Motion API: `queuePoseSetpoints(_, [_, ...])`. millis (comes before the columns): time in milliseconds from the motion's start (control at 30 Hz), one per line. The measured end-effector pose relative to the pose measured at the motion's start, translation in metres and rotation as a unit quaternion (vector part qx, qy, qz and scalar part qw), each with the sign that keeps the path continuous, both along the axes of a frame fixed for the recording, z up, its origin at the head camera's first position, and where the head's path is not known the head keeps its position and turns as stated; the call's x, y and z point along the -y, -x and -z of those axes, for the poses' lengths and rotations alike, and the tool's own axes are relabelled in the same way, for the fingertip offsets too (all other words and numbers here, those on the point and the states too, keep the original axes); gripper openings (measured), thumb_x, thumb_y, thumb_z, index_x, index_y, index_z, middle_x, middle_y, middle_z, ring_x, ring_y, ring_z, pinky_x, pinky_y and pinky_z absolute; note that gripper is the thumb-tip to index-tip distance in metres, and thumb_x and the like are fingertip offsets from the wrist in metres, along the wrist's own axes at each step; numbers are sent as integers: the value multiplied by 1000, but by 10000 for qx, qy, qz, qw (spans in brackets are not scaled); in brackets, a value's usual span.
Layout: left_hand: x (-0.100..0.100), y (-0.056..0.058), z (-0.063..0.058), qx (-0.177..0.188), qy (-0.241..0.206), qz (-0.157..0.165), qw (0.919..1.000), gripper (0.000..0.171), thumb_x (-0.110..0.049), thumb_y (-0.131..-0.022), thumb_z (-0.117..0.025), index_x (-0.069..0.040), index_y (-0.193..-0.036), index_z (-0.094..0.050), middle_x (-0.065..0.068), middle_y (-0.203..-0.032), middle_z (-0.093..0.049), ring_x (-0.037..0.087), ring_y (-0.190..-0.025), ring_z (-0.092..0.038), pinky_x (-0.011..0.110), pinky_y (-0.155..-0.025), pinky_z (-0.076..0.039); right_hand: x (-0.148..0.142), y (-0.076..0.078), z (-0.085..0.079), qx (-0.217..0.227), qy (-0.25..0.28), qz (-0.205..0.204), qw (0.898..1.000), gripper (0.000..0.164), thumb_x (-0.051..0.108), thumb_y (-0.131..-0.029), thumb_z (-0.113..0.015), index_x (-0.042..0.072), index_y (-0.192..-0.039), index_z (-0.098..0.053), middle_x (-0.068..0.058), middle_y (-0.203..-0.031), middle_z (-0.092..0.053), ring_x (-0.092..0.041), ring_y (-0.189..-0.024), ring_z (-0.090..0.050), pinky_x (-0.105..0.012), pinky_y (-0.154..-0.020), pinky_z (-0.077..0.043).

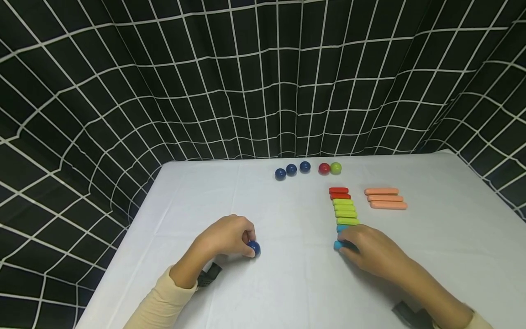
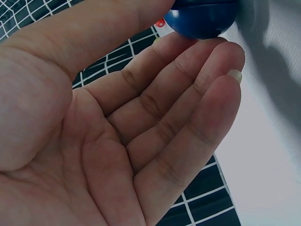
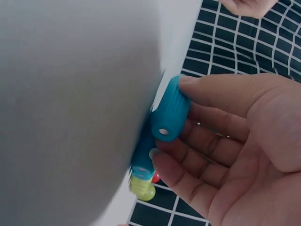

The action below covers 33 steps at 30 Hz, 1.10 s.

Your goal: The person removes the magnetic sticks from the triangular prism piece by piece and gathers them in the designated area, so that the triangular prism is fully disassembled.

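Near the middle of the white table, my left hand (image 1: 228,235) pinches a dark blue ball (image 1: 255,248) between thumb and fingers. The left wrist view shows this shiny ball (image 2: 202,19) at the fingertips, its top cut off by the frame. My right hand (image 1: 370,251) pinches a short blue stick (image 3: 171,110), ribbed and with a small hole in its end. Another blue stick (image 3: 143,155) lies right beside it, close to the fingertips, at the near end of a column. Above it in that column come several yellow-green sticks (image 1: 345,208) and two red sticks (image 1: 339,190).
Three dark blue balls (image 1: 291,170), a red ball (image 1: 324,168) and a green ball (image 1: 335,168) stand along the table's far side. Three longer orange sticks (image 1: 386,198) lie right of the column. A black gridded curtain (image 1: 263,82) surrounds the white table (image 1: 197,196).
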<state>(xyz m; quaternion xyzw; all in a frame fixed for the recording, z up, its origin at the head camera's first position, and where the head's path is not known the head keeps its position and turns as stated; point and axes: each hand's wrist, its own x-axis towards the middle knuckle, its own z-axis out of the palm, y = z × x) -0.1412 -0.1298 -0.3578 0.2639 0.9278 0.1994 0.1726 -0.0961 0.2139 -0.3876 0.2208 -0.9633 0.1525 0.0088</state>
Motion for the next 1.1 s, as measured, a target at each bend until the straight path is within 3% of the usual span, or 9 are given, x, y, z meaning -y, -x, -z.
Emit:
queuePoseSetpoints(267, [0, -1, 2, -49, 15, 2, 10000, 21, -18, -73, -90, -17, -79, -70, -9, -74, -59, 10, -73, -55, 34, -71, -47, -7, 1, 2, -182, -56, -96, 9998, 21, 12, -75, -88, 10, -94, -79, 0, -96, -69, -22, -91, -64, -48, -83, -55])
queuePoseSetpoints(600, [0, -1, 1, -42, 49, -30, 10000, 20, -18, -74, -89, -17, -79, -70, -9, -73, -59, 10, -72, -55, 34, -70, -47, -12, 6, -1, -119, -63, 225, 9997, 24, 8, -72, -90, 12, -90, -75, 4, -89, -68, -18, -83, -61, -48, -82, -55])
queuePoseSetpoints(1100, [0, -1, 2, -206, 77, 206, 9995, 14, -18, -77, -84, -16, -82, -71, -10, -74, -61, 8, -71, -55, 31, -69, -47, -19, 10, 3, -144, -19, 312, 9994, 27, 13, -70, -92, 15, -90, -73, 5, -89, -66, -14, -80, -59, -44, -78, -55])
